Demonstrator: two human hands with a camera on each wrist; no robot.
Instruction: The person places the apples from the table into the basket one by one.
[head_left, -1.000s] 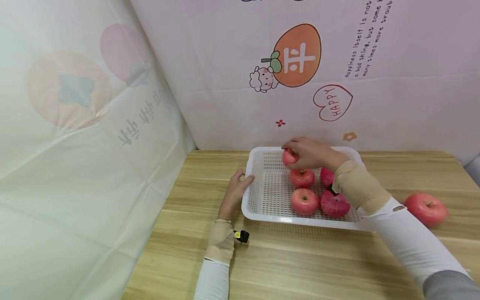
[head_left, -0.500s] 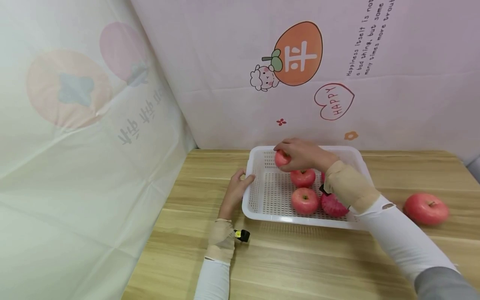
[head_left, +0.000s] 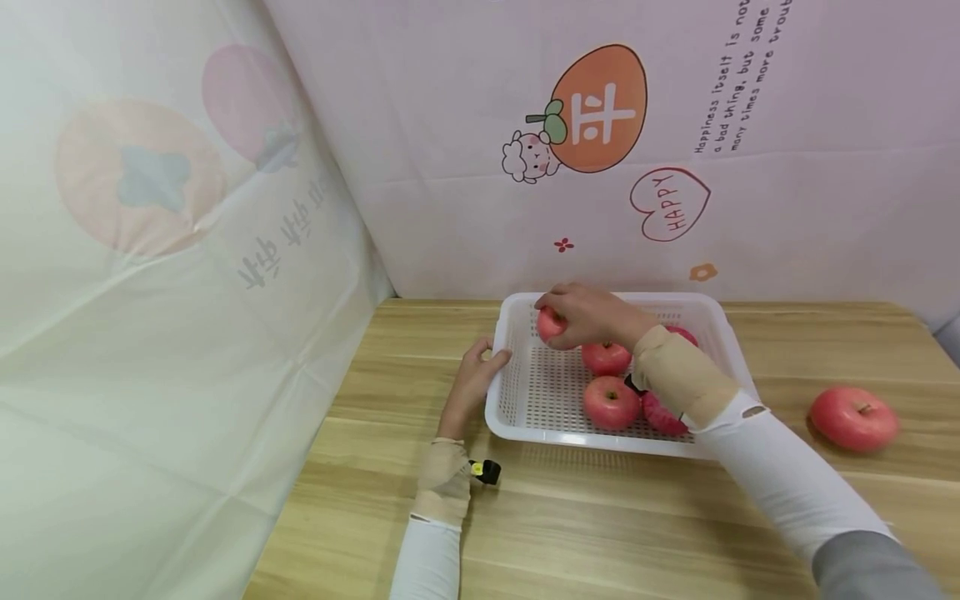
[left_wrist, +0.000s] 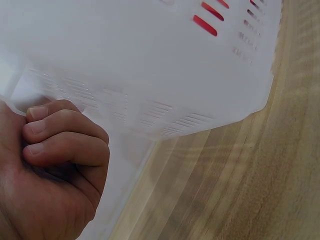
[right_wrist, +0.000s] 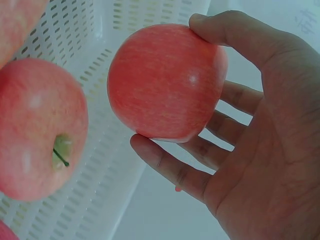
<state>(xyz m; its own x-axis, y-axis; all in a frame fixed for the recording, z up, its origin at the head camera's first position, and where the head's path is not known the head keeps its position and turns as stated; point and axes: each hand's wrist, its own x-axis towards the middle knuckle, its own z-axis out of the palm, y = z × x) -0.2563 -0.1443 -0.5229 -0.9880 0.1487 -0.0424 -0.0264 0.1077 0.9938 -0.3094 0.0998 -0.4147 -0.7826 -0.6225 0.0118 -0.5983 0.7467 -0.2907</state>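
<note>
A white perforated plastic basket (head_left: 517, 392) is seen on a light wooden counter (head_left: 600, 517), set against a pale pink backdrop printed with cartoon fruit. A red apple (head_left: 550, 323) is held by the right hand (head_left: 581, 315) above the far left corner of the basket. In the right wrist view the apple (right_wrist: 167, 82) is cradled between the curled fingers (right_wrist: 172, 167) below and the thumb above, so the hand is clamped around it. Whether the apple touches the basket floor cannot be told.

The left rim of the basket is gripped by the left hand (head_left: 472, 385). In the left wrist view its fingers (left_wrist: 65, 135) are shown curled tightly against the basket wall (left_wrist: 165, 75).

Inside the basket, a second apple (head_left: 606, 357) is seen just beside the right hand, and a third apple (head_left: 611, 402) lies nearer the front edge. Two more red fruits are partly hidden by the right forearm, which is wrapped in a beige band over a white sleeve. A further apple (head_left: 853, 418) is left on the counter, well apart from the basket on its right. A small black and yellow device (head_left: 483, 472) is seen at the left wrist.
</note>
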